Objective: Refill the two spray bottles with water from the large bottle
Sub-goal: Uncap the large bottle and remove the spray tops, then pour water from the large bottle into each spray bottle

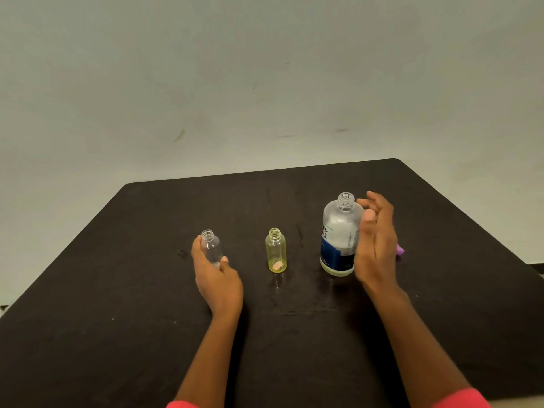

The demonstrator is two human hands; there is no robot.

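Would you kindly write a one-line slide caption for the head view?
Left hand grips the clear bottle; right hand open beside the uncapped large bottle.

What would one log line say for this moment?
left hand: grips clear spray bottle | right hand: fingers relaxed beside large bottle | yellow spray bottle: upright, untouched | caps: all off

plain indoor room: scuffed pale wall (265,83) behind a black table (117,290)

Your left hand (216,278) gripped the small clear bottle (211,245), which stood upright and capless on the black table (117,290). The capless yellow bottle (276,251) stood between it and the large blue-labelled bottle (338,231), also uncapped. Your right hand (376,245) hung just beside that one, fingers relaxed; contact was unclear.
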